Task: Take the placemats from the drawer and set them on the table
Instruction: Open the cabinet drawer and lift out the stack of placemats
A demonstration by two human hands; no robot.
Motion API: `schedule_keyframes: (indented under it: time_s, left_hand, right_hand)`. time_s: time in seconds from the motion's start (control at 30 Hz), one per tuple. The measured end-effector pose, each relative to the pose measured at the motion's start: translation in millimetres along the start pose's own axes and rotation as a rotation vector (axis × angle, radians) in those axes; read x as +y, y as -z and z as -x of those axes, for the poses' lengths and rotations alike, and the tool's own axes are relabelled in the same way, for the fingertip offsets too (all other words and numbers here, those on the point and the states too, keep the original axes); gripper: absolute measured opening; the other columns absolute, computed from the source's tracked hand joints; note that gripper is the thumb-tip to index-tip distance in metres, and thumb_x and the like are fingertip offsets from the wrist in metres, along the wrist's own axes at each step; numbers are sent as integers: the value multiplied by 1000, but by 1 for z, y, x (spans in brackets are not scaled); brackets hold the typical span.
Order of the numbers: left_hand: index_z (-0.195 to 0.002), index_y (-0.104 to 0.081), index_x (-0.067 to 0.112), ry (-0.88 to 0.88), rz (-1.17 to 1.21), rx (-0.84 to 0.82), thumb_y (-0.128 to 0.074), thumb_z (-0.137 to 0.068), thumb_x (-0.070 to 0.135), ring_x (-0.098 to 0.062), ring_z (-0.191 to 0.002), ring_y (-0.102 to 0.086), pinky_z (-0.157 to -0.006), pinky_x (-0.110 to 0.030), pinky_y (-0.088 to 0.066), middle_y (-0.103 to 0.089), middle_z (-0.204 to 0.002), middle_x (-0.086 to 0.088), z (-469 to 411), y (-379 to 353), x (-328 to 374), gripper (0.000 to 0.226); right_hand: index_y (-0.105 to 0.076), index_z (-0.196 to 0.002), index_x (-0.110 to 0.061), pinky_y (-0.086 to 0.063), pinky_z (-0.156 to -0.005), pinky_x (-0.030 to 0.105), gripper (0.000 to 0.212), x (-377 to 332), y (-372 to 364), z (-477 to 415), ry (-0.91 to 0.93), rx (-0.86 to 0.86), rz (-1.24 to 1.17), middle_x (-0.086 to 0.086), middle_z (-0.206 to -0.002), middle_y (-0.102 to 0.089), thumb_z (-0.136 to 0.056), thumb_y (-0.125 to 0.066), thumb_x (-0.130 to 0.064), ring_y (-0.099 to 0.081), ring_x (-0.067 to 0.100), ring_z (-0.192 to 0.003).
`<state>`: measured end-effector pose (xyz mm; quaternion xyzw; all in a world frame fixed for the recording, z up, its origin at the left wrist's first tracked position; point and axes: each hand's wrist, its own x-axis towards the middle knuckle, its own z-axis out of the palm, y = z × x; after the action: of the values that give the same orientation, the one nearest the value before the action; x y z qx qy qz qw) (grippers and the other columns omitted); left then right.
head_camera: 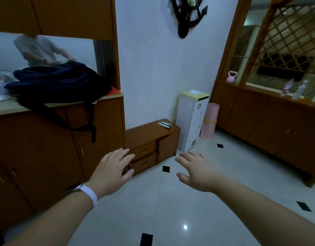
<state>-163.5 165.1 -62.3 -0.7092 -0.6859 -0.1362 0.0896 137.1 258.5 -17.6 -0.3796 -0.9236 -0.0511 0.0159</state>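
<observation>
Left hand (112,170) and right hand (197,170) were empty, fingers (124,152) spread flat. 2 drawers (144,153) stood shut, farther off. Placemats unseen; probably light, floppy: grip an edge.

No text, brand, number or sign can be read. The dial of the dark anchor-shaped wooden wall clock (188,15) is cut off at the top edge, and its markings cannot be made out. The labels on the two clear plastic bottles (287,88), well below and right of the clock, are blurred.
</observation>
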Motion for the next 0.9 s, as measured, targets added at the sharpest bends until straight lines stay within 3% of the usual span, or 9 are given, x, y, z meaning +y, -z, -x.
schedule_keyframes:
  time_s: [0.2,0.37,0.63,0.9]
  left_hand:
    - [-143,-46,29,-27,41,-40,-46,-94,52,-21,-141,-35,-112,-37,-22,-43,-151,2,-55,-30,-37,53]
    - [-146,-41,31,-41,58,-66,-46,-96,51,-19,-144,-29,-115,-37,-20,-38,-154,4,-106,-56,-50,55]
    - [-148,-37,34,-12,1,-126,-45,-96,52,-18,-145,-26,-112,-31,-11,-33,-156,5,-202,-118,-60,56]
    - [-149,-36,31,94,-39,-195,-46,-95,51,-20,-144,-28,-117,-38,-19,-35,-156,2,-322,-160,-48,58]
  right_hand:
    - [-39,-146,-28,-27,-111,36,57,10,-10,-64,-15,-1,-16,-5,-149,-40,-96,-39,-56,-33,18,-138]
    - [-38,-147,-29,-27,-112,37,57,44,-29,-107,-48,-13,-32,-4,-151,-39,-96,-39,-56,-32,19,-139]
    - [-38,-147,-29,-27,-113,39,57,132,-87,-205,-8,-24,-79,-5,-150,-39,-96,-38,-56,-32,19,-140]
    - [-44,-142,-28,-34,-107,42,60,235,-126,-314,110,-64,-165,-4,-147,-43,-92,-33,-59,-35,20,-138]
